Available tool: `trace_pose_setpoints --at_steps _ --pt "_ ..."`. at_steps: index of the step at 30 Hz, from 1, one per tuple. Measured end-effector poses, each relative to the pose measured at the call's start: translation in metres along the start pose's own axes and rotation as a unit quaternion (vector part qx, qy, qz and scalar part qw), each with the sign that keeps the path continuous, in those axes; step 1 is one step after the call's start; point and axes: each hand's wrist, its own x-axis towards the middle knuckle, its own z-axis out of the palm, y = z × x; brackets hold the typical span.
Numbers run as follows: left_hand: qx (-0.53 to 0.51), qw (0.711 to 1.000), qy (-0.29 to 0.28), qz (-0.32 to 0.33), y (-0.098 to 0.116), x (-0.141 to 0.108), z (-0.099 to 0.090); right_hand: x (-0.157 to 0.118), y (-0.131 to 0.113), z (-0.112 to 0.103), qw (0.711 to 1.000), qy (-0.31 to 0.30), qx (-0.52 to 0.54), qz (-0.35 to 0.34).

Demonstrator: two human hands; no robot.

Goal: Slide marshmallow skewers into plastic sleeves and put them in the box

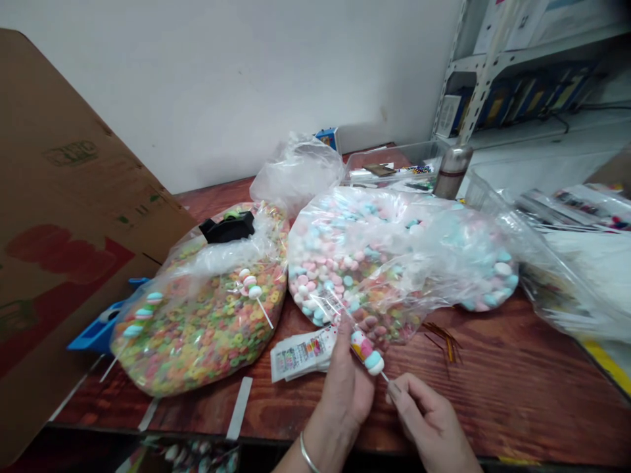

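My left hand [348, 384], with a silver bangle at the wrist, is closed around a small clear printed bag [329, 303]. Partly in the bag is a marshmallow skewer [373, 362] with pink, white and pale blue pieces. Its white stick points down to the right, and my right hand [426, 414] pinches the stick's lower end between thumb and fingers. Flat printed bags [303, 355] lie stacked beside my left hand. Behind my hands rests a large clear bag of pastel marshmallows [340, 253].
On the left, a large bag of ring cereal [207, 322] has two finished skewers and a black tape dispenser [227, 227] on it. A blue tape dispenser [96, 332] and cardboard box [64, 230] stand left. Twist ties [446, 341] and a clear bin [557, 263] are right.
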Motion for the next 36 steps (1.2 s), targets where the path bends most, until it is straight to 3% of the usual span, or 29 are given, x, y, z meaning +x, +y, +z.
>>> trace_pose_setpoints --at_steps 3,7,11,13,16,17,18,21,22,23,24,26,28,29,32,36 --pt "-0.025 0.998 -0.049 0.006 0.013 0.005 -0.004 -0.001 -0.001 0.001 0.986 -0.058 0.129 0.085" --pt "-0.061 0.995 -0.083 -0.016 0.019 0.01 -0.011 -0.003 -0.016 0.006 0.945 -0.099 0.276 0.145" --pt "-0.081 0.994 -0.064 -0.033 0.013 0.011 -0.007 -0.005 -0.026 0.01 0.918 -0.11 0.334 0.182" --pt "-0.077 0.996 -0.036 -0.032 0.008 0.01 -0.002 -0.005 -0.023 0.011 0.934 -0.092 0.302 0.165" --pt "-0.062 0.998 0.004 -0.019 0.003 0.007 0.006 -0.004 -0.011 0.007 0.997 -0.012 0.071 0.027" --pt "-0.058 0.998 0.012 -0.017 0.001 0.006 0.008 -0.004 -0.006 0.005 0.997 0.021 -0.051 -0.05" --pt "-0.053 0.998 0.017 -0.017 0.001 0.006 0.01 -0.004 -0.002 0.002 0.974 0.053 -0.175 -0.137" --pt "-0.039 0.999 0.025 -0.022 -0.001 0.003 0.013 -0.004 0.006 -0.006 0.827 0.13 -0.424 -0.346" --pt "-0.032 0.999 0.025 -0.023 -0.001 0.003 0.013 -0.004 0.007 -0.007 0.796 0.14 -0.454 -0.376" --pt "-0.024 0.999 0.024 -0.021 -0.002 0.002 0.012 -0.004 0.006 -0.008 0.79 0.142 -0.459 -0.381" --pt "-0.016 0.999 0.021 -0.018 -0.004 0.001 0.011 -0.003 0.004 -0.008 0.812 0.136 -0.442 -0.357" --pt "-0.003 1.0 0.007 -0.018 -0.01 -0.002 0.008 -0.001 -0.003 -0.005 0.899 0.098 -0.349 -0.247" --pt "0.001 1.0 0.003 -0.024 -0.018 -0.006 0.004 0.002 -0.012 -0.001 0.972 0.064 -0.193 -0.115" --pt "0.004 1.0 0.003 -0.03 -0.022 -0.008 0.002 0.004 -0.015 0.001 0.991 0.054 -0.105 -0.063" --pt "0.018 0.999 -0.005 -0.043 -0.025 -0.012 -0.002 0.007 -0.021 0.005 0.993 0.049 0.102 0.036" --pt "0.005 0.999 -0.027 -0.021 -0.008 -0.006 -0.001 0.003 -0.018 0.005 0.983 0.044 0.156 0.088"
